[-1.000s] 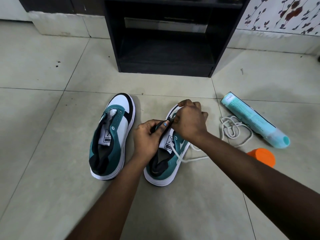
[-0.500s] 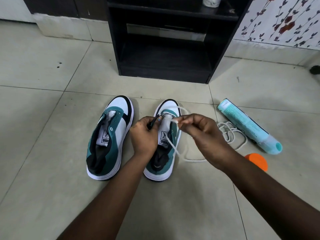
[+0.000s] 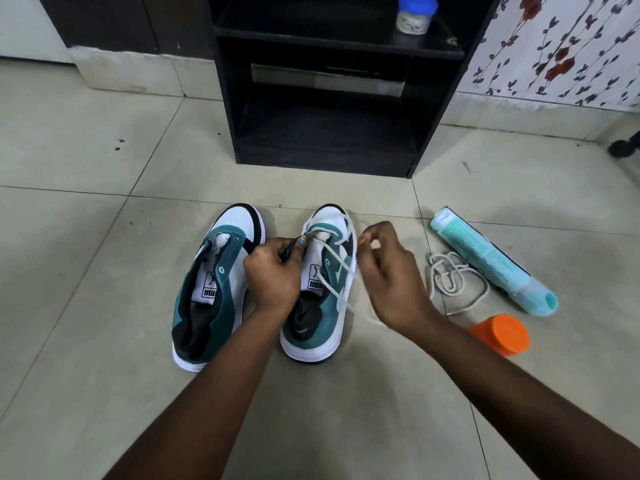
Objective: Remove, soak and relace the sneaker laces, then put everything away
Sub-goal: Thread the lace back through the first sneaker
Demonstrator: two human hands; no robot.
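The lace (image 3: 333, 271) is partway into the right-hand sneaker (image 3: 320, 289) on the floor, left hand (image 3: 272, 275) gripping the eyelet edge, right hand (image 3: 388, 271) pinching the lace end, so relacing's underway, next eyelet needs careful aiming.

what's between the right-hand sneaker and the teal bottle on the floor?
In the head view, the right hand, pinching that sneaker's lace, then a loose white lace coiled on the tile beside the teal bottle.
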